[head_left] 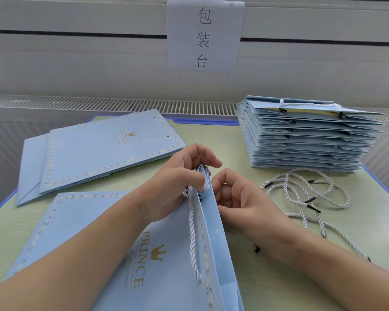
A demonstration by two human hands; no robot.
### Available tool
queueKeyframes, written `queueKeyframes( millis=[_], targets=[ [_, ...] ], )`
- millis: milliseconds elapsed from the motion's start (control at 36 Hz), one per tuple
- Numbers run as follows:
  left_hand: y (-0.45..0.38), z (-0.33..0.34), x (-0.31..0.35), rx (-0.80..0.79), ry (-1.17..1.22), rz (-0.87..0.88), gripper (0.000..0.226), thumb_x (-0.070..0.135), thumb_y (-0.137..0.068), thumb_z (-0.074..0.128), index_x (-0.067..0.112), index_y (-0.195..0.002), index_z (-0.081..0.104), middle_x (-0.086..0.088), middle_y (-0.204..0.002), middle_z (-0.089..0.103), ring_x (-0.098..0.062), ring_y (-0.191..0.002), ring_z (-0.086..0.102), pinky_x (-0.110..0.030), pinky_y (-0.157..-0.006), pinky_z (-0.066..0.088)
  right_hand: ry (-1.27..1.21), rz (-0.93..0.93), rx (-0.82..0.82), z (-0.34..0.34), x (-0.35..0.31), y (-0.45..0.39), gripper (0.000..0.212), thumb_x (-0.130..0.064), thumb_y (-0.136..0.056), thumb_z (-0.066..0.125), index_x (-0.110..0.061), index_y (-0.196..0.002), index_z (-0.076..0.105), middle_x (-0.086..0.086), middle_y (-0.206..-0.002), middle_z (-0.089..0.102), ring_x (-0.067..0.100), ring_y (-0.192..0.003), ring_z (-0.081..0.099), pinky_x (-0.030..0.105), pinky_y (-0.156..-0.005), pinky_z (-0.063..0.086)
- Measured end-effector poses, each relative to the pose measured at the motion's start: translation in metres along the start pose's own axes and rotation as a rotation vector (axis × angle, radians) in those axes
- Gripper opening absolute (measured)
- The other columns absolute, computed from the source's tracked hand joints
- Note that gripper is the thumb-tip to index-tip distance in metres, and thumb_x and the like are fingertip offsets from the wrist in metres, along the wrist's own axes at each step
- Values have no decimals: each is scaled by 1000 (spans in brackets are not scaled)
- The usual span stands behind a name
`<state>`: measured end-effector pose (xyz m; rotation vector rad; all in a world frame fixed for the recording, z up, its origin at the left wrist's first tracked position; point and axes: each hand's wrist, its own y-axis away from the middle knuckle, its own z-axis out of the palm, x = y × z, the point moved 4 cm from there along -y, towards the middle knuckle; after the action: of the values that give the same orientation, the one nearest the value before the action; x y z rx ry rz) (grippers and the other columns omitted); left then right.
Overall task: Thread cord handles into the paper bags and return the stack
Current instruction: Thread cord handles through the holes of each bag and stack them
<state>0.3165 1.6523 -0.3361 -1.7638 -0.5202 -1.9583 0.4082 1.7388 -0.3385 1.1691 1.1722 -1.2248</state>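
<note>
A light blue paper bag point(112, 243) with gold PRINCE lettering lies flat in front of me, its top edge lifted between my hands. A white twisted cord handle point(193, 241) hangs along that edge. My left hand point(177, 182) grips the bag's top edge and the cord near a punched hole. My right hand point(234, 198) sits just right of the edge, fingers curled, thumb against the paper; whether it pinches a cord end is hidden.
A flat pile of bags without handles point(94, 151) lies at the back left. A tall stack of bags point(301, 138) stands at the back right, the top one with a cord. Several loose cords point(305, 196) lie below that stack on the green table point(267, 288).
</note>
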Motion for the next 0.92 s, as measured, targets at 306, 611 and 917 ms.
queueKeyframes(
  millis=[306,611,917],
  targets=[
    [1,-1,2,-30,52,0,51,-6,-51,42,5,-100,53,9,-74,62,-7,-60,52,-20,-53,45,139,-185,138,-2,1,-3,24,14,-83,61,-7,-84,50,10,-68,62,11,-56,57,16,-52,45],
    [2,2,1,-90,39,-46,46,-7,-57,47,13,-98,56,-4,-94,55,-26,-83,46,-32,-67,44,431,-292,212,-4,0,-1,32,11,-81,61,-16,-87,45,-4,-57,54,8,-51,44,18,-50,38],
    [-5,-7,-8,27,140,-91,58,-9,-48,42,6,-103,51,1,-85,66,-17,-74,51,-32,-66,38,406,-206,149,-3,-3,5,9,-19,-73,57,-15,-71,48,-5,-61,50,9,-56,45,24,-52,38]
  ],
)
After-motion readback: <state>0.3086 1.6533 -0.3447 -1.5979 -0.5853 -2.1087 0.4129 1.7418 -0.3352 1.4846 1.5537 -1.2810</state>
